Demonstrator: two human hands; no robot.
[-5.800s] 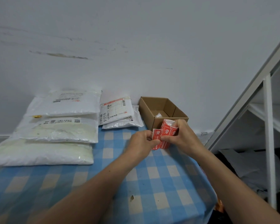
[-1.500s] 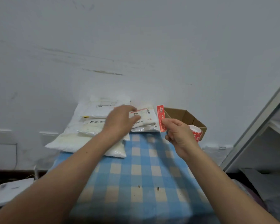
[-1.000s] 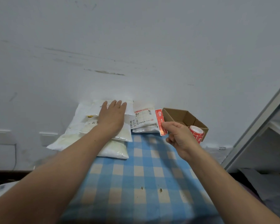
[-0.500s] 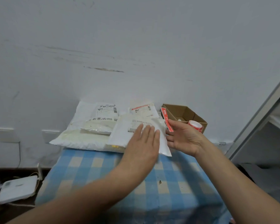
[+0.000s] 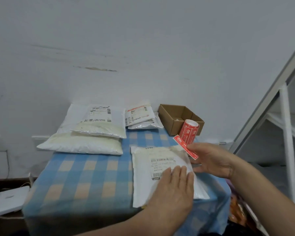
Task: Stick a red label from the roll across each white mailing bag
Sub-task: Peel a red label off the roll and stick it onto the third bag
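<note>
**A loose red label poised over one mailing bag, not yet stuck down**

A person stands at a small table covered with a blue-and-cream checked cloth [image 5: 85,176], seen from their own head. Directly in front of them lies a flat white plastic mailing bag [image 5: 143,169], face up with its printed shipping slip showing. It sits near the front right corner of the table.

The left hand [image 5: 174,187] rests on the near half of the bag, palm down with the fingers straight and together, pinning it flat. The right hand [image 5: 213,161] is at the bag's right edge. Its thumb and a finger pinch the lower end of a red rectangular paper label [image 5: 186,147], and its other fingers reach loosely toward the bag. The label slants up and away over the bag's far right corner. Whether it touches the bag cannot be told.

Just behind it, a roll of red labels [image 5: 190,132] stands upright on the cloth against an open brown cardboard box [image 5: 170,116]. More white bags wait at the back: a pile of large padded ones [image 5: 92,133] on the left and two smaller ones [image 5: 140,117] beside the box.

This looks like the moment just before sticking. The next move probably calls for swinging the label round so it runs across the bag. It would then be lowered sticky side down, clear of the barcode if possible, and smoothed flat while the left hand stops the bag sliding.
</note>
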